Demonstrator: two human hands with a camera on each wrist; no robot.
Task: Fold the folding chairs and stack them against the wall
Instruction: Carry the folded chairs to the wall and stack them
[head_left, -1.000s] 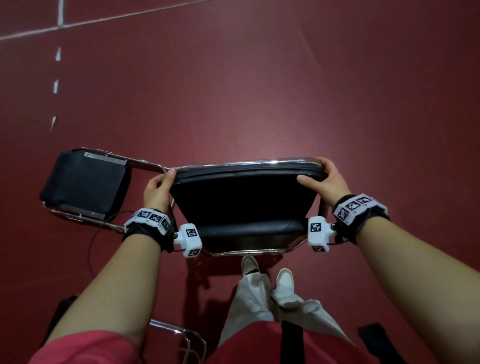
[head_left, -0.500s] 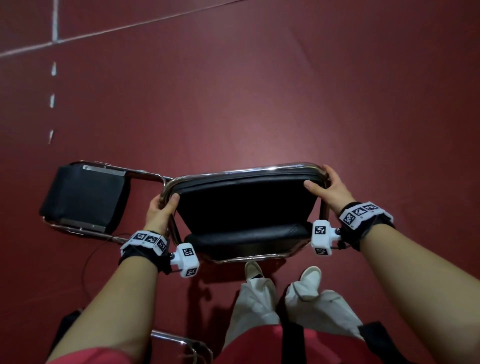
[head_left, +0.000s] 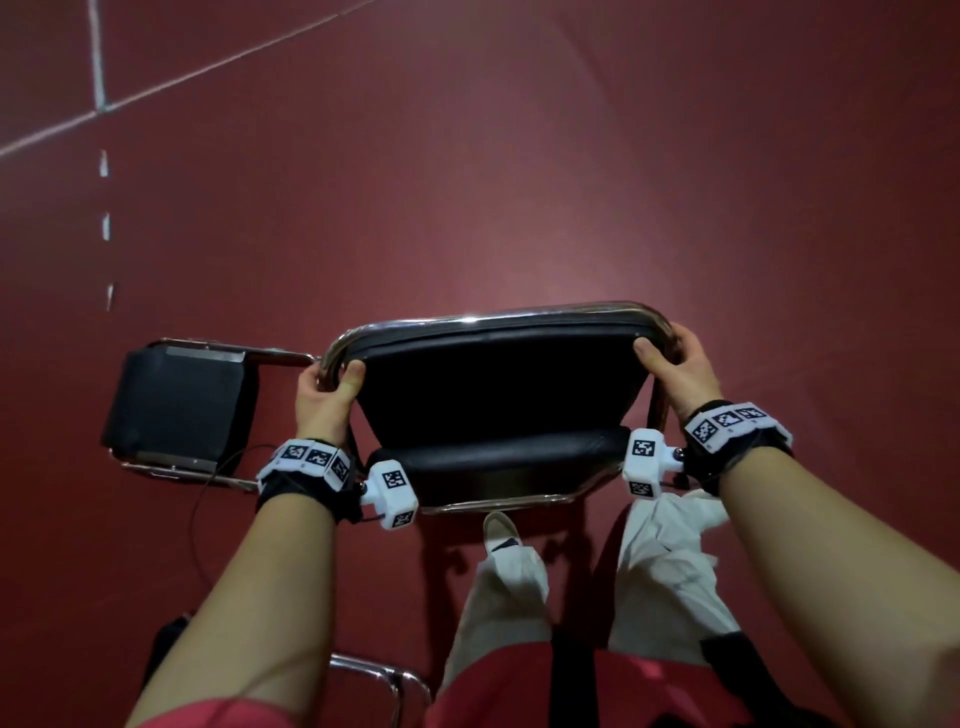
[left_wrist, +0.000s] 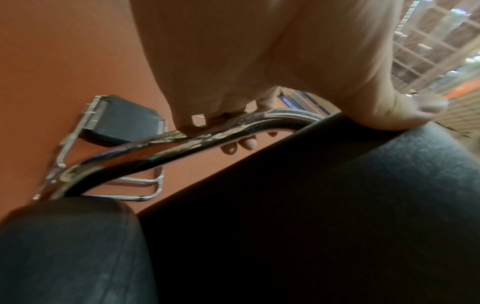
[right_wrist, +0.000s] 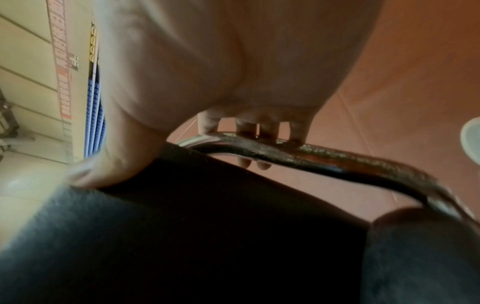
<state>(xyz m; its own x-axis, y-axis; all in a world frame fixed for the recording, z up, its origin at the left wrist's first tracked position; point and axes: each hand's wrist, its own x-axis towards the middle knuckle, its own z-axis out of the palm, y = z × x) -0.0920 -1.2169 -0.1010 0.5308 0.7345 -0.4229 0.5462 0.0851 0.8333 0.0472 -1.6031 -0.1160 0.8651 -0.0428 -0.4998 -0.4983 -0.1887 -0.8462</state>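
The place looked like an indoor sports hall or gym. A dark red floor (head_left: 519, 182) filled the head view, painted with white court lines (head_left: 98, 57) that met at a corner and ran on as short dashes. Chrome-framed folding chairs with black padding (head_left: 176, 405) lay on it. The wrist views, though blurred, showed a pale panelled wall carrying a red lettered banner (right_wrist: 63, 67) and perhaps a metal grid or racking (left_wrist: 428, 49).

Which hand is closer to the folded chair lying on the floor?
Left. The left hand grips the held chair right beside the folded chair; the right hand grips its far corner.
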